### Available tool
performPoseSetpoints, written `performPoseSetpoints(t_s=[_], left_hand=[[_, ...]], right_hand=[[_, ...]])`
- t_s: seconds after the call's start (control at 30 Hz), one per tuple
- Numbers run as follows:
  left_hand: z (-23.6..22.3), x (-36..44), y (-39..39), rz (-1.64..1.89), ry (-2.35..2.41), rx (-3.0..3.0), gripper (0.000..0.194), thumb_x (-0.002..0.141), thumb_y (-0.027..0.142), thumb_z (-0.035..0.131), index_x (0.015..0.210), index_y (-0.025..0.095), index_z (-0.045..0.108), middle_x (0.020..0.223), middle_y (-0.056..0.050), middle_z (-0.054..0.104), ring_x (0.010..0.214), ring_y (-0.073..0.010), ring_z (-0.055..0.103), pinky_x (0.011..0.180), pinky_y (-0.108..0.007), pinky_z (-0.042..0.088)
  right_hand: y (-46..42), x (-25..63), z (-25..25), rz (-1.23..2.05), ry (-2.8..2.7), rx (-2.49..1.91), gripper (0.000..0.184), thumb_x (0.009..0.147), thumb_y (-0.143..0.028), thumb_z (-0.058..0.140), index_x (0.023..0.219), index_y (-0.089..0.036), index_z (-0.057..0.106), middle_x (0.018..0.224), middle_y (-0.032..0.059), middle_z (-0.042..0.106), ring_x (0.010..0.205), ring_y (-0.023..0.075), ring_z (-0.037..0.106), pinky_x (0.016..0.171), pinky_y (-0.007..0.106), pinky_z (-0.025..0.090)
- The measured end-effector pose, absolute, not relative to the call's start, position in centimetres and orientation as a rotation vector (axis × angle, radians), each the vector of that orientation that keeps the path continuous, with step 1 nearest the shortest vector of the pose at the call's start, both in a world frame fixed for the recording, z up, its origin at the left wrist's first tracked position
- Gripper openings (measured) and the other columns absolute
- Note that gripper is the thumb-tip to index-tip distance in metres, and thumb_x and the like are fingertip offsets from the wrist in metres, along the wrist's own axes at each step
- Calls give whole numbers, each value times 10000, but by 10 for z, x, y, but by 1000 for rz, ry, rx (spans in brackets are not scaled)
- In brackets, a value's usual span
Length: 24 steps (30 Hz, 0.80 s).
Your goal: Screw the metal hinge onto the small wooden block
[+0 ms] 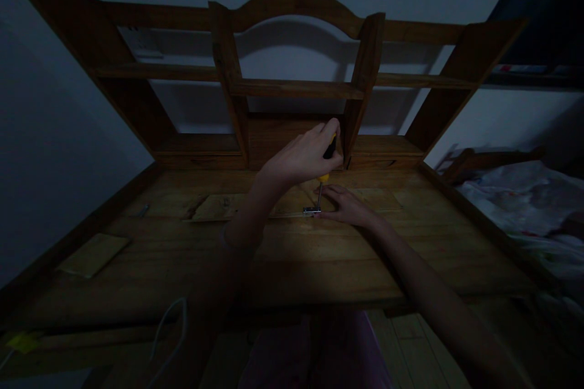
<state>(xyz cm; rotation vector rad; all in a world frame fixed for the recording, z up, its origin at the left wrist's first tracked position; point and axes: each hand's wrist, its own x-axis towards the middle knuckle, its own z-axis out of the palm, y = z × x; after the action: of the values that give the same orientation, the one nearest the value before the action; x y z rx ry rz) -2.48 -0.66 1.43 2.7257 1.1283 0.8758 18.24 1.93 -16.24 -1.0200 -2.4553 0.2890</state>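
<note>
My left hand [308,155] is closed around the black and yellow handle of a screwdriver [324,177], held upright. Its shaft runs down to a small silver metal piece [312,211] that looks like a hinge, at the front edge of a thin wooden board [219,206] on the desk. From the right, my right hand [345,205] lies low over the board. Its thumb presses at the right end of the metal piece, and its other fingers reach behind the screwdriver shaft. Dim light hides the screw and the exact tip contact.
The wooden desk [292,261] has a shelf unit [296,90] along its back. A flat wooden piece [93,254] and a small metal item [144,210] lie to the left. A white cable [185,316] loops at the front left. Plastic-covered things [511,194] lie beyond the right edge.
</note>
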Motion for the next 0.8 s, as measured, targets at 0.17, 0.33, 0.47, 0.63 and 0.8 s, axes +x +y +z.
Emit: performPoseSetpoints(t_s=[0.17,0.33,0.47,0.63,0.8], left_hand=[[13,-26,-5,884,1082,2707,247,879,176,484,1124,209,484,1101,-83,589,1046,-237,589,953,-384,469],[13,-30,-1,883,981,2720,301,867,96,393,1124,212,498,1139,-79,585,1105,-229,563,1011,-392,440],[18,-32,-2,860,872,2741,351,864,78,371,1149,205,532,1142,-67,615,1087,-213,578,1003,-369,437],[19,-30,-5,904,949,2771,238,961,227,414,1132,201,578,1109,-63,648,1060,-218,596,976,-361,446],[15,-28,-2,934,1018,2819,231,963,295,495,1146,204,602,1104,-68,661,1052,-221,605,956,-353,450]], right_hand=[[20,182,-163,288,-2454,-1009,708,846,-663,690,1403,-243,572,1353,112,611,1273,287,573,1108,453,451],[21,183,-164,289,-2455,-1017,738,837,-691,679,1406,-236,568,1334,117,615,1246,288,586,1087,454,467],[20,183,-163,291,-2459,-1009,730,842,-685,677,1416,-250,556,1357,106,608,1274,282,572,1107,449,452],[18,182,-160,291,-2461,-1015,723,845,-683,676,1396,-228,572,1341,109,614,1259,278,579,1104,433,454],[18,182,-159,289,-2459,-1016,705,837,-682,686,1383,-248,587,1333,112,620,1256,297,580,1099,470,456]])
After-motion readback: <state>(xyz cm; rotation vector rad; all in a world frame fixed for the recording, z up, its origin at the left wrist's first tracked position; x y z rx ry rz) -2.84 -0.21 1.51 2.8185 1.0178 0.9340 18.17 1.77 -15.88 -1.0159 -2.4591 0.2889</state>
